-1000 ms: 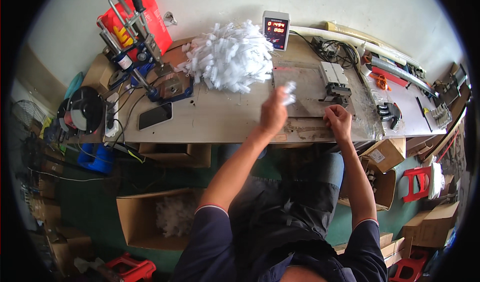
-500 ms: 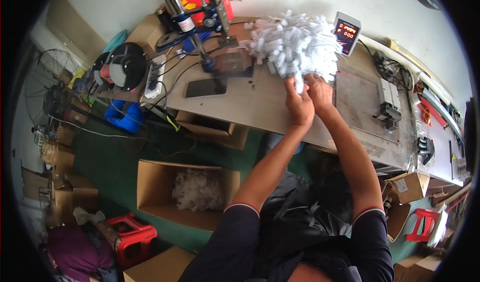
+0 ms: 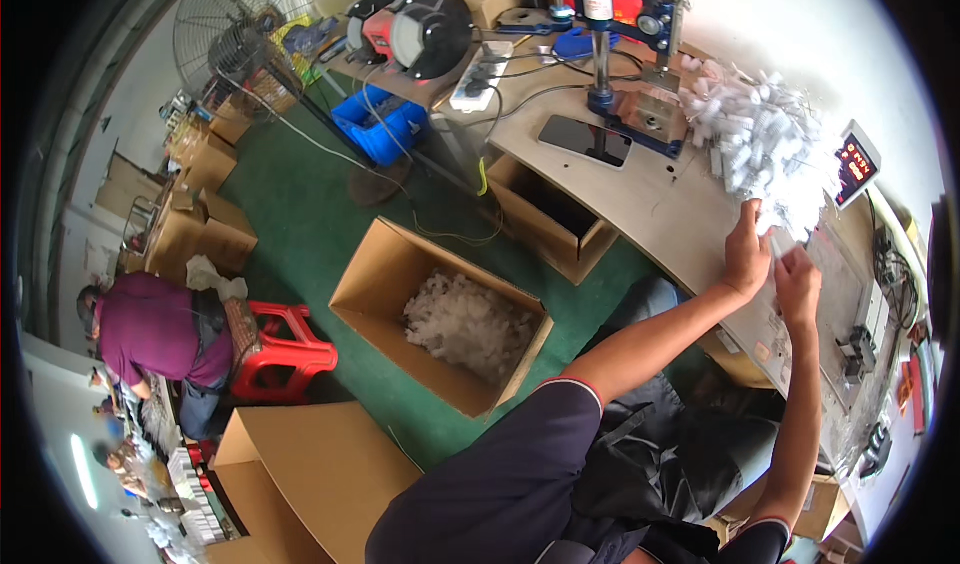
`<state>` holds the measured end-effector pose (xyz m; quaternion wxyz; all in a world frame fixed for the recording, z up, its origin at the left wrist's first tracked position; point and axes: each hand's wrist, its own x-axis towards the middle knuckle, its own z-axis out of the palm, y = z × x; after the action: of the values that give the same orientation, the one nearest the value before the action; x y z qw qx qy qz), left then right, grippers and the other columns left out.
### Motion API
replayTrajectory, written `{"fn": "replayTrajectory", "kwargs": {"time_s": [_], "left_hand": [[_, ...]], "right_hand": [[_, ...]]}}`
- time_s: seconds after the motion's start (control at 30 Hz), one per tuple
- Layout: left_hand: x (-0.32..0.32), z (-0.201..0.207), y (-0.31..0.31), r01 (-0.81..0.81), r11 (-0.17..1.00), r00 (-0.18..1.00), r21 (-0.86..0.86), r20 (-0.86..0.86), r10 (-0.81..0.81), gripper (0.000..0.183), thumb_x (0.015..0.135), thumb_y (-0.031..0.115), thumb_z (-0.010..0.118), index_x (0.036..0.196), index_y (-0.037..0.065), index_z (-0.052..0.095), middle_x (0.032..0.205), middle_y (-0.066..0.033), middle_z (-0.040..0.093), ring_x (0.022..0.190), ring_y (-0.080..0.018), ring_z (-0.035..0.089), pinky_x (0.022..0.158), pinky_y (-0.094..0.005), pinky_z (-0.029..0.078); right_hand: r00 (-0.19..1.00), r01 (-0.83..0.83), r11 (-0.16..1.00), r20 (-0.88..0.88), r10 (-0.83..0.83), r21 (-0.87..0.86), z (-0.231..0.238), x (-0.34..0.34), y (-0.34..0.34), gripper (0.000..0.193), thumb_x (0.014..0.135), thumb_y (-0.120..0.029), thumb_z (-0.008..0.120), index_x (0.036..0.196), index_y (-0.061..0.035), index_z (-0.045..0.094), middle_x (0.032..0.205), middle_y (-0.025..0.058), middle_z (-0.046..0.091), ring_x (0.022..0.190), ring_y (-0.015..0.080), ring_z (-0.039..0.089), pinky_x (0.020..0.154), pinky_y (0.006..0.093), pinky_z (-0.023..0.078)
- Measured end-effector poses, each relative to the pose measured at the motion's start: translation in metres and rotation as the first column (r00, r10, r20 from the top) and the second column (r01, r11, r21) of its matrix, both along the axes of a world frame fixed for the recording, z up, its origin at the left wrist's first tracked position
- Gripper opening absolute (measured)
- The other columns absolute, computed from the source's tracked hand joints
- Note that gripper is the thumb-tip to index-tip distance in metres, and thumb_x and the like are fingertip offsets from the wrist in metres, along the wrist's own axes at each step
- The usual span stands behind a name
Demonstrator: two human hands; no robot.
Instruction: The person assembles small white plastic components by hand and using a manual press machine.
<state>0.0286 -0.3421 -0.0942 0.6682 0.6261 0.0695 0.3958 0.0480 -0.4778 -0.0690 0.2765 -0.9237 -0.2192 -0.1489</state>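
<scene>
A heap of small white plastic pieces [image 3: 755, 129], some with ribbed sides, lies on the workbench against the wall. At its near edge my left hand [image 3: 747, 254] is closed, fingers up against the pieces; what it grips is hidden. Close beside it on the right, my right hand [image 3: 799, 282] is pinched around the lower end of a slim white piece [image 3: 776, 248], which looks smeared by motion. The two hands are slightly apart.
A phone [image 3: 585, 141] lies on the bench, left of a hand press [image 3: 602, 64]. A red digital display [image 3: 857, 166] stands behind the heap. On the floor, a cardboard box [image 3: 375, 294] holds whitish pieces. A person [image 3: 165, 329] sits by a red stool [image 3: 285, 354].
The view has swung left, so bench and hands sit farther right in it. My hands, together at the heap before, have parted slightly, the right one drawn back from the heap.
</scene>
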Motion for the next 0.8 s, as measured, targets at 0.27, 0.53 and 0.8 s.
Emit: {"fn": "replayTrajectory", "kwargs": {"time_s": [0.27,0.53,0.8], "left_hand": [[-0.001,0.002,-0.014,0.008,0.997,0.999,0.074,-0.032,-0.005,0.037,0.094,-0.008,0.054,0.129,0.004,0.048,0.105,-0.0221,0.064,0.099,-0.0388,0.065,0.087,-0.0438,0.051],[-0.001,0.007,0.014,0.002,0.997,0.998,0.079,-0.062,0.003,0.018,0.099,0.001,0.055,0.117,0.002,0.054,0.086,-0.0089,0.065,0.082,-0.0210,0.064,0.079,-0.0367,0.051],[-0.004,0.010,0.001,0.015,0.997,0.998,0.080,-0.067,-0.010,0.013,0.101,0.006,0.052,0.112,0.001,0.057,0.085,-0.0103,0.066,0.081,-0.0253,0.065,0.077,-0.0400,0.050]], "right_hand": [[0.998,0.052,0.985,0.028,-0.048,-0.162,0.007,-0.025,-0.041,0.007,0.087,-0.009,0.064,0.090,-0.0023,0.064,0.077,0.0223,0.067,0.073,0.0424,0.067,0.068,0.0498,0.052],[0.986,0.092,0.993,0.130,-0.100,0.068,0.001,0.008,-0.031,0.009,0.086,-0.008,0.066,0.094,-0.0052,0.070,0.089,0.0165,0.071,0.081,0.0388,0.069,0.073,0.0437,0.056],[0.994,0.061,0.998,0.096,-0.058,-0.029,0.013,0.004,-0.041,0.019,0.088,-0.002,0.061,0.104,-0.0078,0.071,0.102,0.0134,0.069,0.096,0.0386,0.067,0.084,0.0464,0.055]]}}
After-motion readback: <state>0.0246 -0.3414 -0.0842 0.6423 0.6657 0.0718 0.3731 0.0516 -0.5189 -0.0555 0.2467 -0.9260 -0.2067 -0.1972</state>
